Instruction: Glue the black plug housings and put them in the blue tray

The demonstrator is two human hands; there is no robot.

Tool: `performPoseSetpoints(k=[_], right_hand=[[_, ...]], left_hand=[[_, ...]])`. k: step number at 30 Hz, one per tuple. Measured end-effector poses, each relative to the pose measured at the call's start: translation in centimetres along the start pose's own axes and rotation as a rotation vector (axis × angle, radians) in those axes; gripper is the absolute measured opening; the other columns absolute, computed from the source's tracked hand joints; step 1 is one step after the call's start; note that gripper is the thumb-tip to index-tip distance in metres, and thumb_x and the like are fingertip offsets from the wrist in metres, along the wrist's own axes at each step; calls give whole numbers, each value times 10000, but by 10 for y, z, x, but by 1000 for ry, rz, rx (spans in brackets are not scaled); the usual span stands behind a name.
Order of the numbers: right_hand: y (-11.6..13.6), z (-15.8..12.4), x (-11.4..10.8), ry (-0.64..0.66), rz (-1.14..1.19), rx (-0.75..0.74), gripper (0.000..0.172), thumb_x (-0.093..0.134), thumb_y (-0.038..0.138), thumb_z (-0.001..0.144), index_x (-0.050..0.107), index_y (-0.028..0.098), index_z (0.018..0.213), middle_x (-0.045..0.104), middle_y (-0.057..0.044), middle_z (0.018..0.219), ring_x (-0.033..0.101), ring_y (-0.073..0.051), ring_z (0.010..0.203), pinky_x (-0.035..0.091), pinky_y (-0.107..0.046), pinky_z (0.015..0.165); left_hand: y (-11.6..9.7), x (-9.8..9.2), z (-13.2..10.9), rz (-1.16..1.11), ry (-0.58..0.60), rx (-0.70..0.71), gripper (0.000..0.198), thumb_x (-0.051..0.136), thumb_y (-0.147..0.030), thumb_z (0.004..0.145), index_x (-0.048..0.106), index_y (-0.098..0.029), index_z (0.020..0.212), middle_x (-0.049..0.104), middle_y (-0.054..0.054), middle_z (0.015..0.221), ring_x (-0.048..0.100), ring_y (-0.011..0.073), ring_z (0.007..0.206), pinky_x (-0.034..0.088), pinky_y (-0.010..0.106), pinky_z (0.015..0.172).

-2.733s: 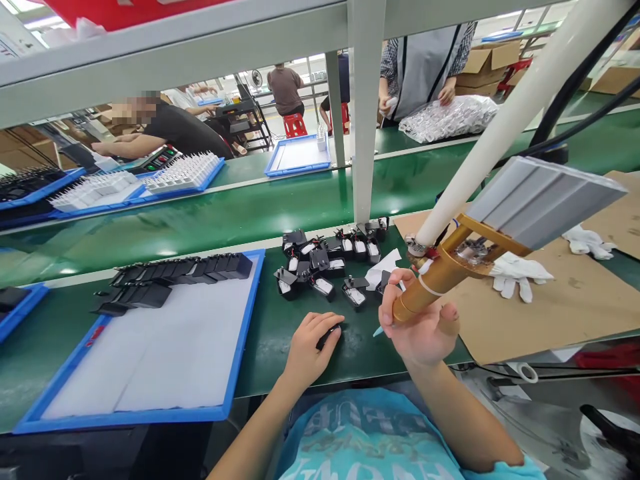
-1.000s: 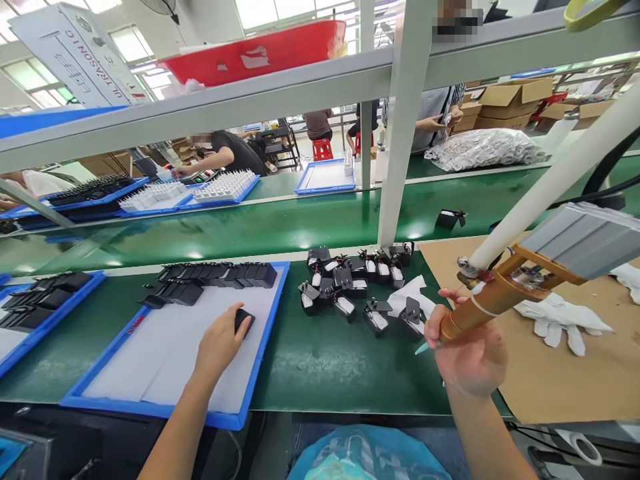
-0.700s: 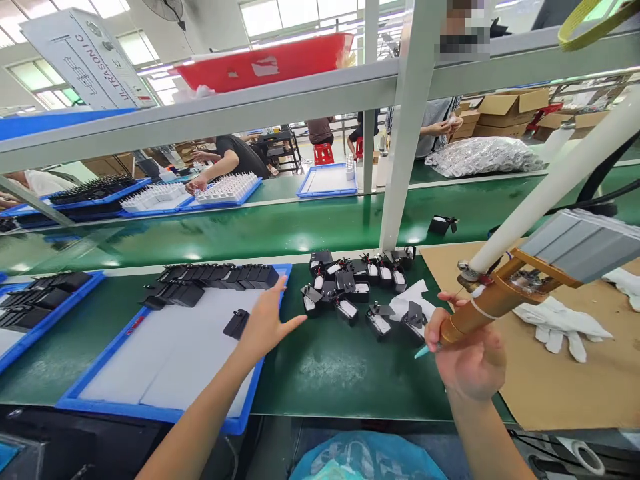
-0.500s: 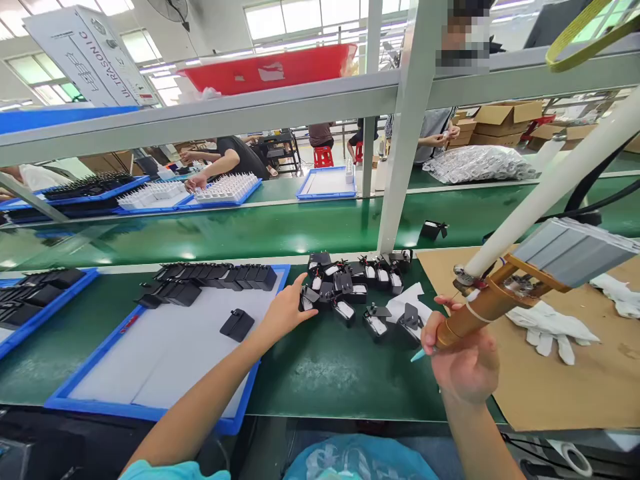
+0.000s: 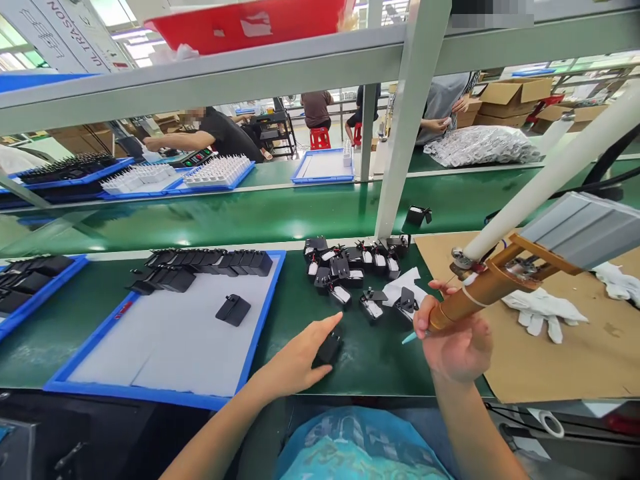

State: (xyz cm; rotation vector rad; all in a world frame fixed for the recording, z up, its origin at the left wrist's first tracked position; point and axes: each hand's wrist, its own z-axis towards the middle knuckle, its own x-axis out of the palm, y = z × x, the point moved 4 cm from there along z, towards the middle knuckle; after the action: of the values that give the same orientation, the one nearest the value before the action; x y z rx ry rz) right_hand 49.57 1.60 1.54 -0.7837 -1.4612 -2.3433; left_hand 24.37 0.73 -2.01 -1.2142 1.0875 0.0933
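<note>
My left hand (image 5: 299, 362) rests on the green bench and grips a small black part (image 5: 329, 347) near the front edge. My right hand (image 5: 454, 343) is wrapped round the gold-coloured handle of a hanging tool (image 5: 477, 293), whose pale tip points down toward the bench. A pile of black parts with white labels (image 5: 353, 270) lies just beyond both hands. One black part (image 5: 233, 309) lies alone on the white sheet of the blue tray (image 5: 150, 393); rows of black parts (image 5: 205, 263) line its far side.
A cardboard sheet (image 5: 560, 360) with white gloves (image 5: 545, 309) lies to the right. A grey upright post (image 5: 403, 127) rises behind the pile. A green conveyor (image 5: 225, 220) carries one black part (image 5: 417, 215). Other people work beyond, at blue trays (image 5: 320, 167).
My left hand set a black part on the white tray sheet, reached to the pile, and came back to the front edge with another black part. The right hand kept hold of the tool.
</note>
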Motion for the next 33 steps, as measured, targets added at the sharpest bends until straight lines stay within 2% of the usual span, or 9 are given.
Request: performPoseSetpoints(k=[4, 8, 12, 14, 17, 19, 21, 25, 33], right_hand=[[0, -1, 3, -2, 12, -8, 365, 504, 557, 815, 616, 280, 1024, 504, -41, 1097, 506, -98, 521, 376, -255, 353], [-2, -1, 10, 14, 33, -11, 365, 526, 551, 806, 618, 266, 1014, 524, -37, 1061, 499, -85, 504, 382, -234, 337], [-4, -2, 25, 28, 85, -18, 328, 537, 520, 825, 591, 275, 1037, 538, -28, 1049, 504, -81, 501, 387, -216, 322], [-6, -3, 35, 36, 115, -11, 330, 551, 515, 828, 572, 302, 1079, 548, -21, 1040, 507, -81, 502, 393, -207, 318], [-12, -5, 50, 64, 142, 25, 412, 594, 545, 803, 557, 316, 1144, 559, -18, 1002, 493, -71, 480, 387, -190, 298], [-16, -5, 58, 78, 154, 49, 473, 612, 580, 779, 557, 301, 1157, 561, -20, 979, 478, -64, 461, 375, -181, 278], [-19, -6, 66, 85, 167, 61, 500, 612, 608, 767, 565, 281, 1142, 564, -25, 969, 469, -59, 453, 369, -175, 267], [-24, -5, 76, 104, 191, 67, 478, 610, 610, 770, 575, 259, 1093, 578, -26, 960, 473, -52, 452, 389, -165, 286], [-23, -4, 75, 94, 192, 37, 397, 590, 576, 805, 575, 244, 1022, 586, -19, 979, 500, -50, 446, 400, -166, 294]], left_hand=[[12, 14, 0, -115, -171, -59, 832, 687, -275, 798, 217, -374, 1477, 481, 56, 1399, 506, 221, 1223, 445, 411, 1027], [29, 18, 1, -395, -381, -162, 610, 628, -349, 847, 377, -297, 1401, 554, 75, 1325, 588, 206, 1132, 490, 387, 973], [39, 23, 1, -500, -500, -193, 280, 507, -378, 919, 635, -206, 1099, 651, 83, 1189, 635, 208, 1064, 530, 344, 903], [38, 28, -3, -384, -518, -163, 278, 460, -364, 942, 666, -213, 1052, 664, 67, 1178, 618, 206, 1107, 502, 352, 952], [33, 38, -7, -154, -506, -117, 363, 575, -384, 876, 592, -215, 1197, 638, 74, 1229, 603, 226, 1128, 480, 383, 977], [29, 44, -8, -26, -524, -122, 437, 666, -372, 806, 567, -191, 1192, 653, 89, 1179, 624, 244, 1075, 503, 390, 928], [24, 47, -5, 43, -546, -135, 375, 648, -332, 823, 556, -187, 1157, 681, 76, 1088, 657, 226, 979, 529, 360, 846], [6, 43, 3, 71, -551, -62, 364, 622, -288, 844, 507, -207, 1180, 694, 39, 998, 675, 178, 846, 528, 281, 722], [-19, 29, 7, 0, -562, -18, 321, 678, -247, 760, 563, -214, 1057, 666, 8, 904, 641, 155, 794, 500, 256, 694]])
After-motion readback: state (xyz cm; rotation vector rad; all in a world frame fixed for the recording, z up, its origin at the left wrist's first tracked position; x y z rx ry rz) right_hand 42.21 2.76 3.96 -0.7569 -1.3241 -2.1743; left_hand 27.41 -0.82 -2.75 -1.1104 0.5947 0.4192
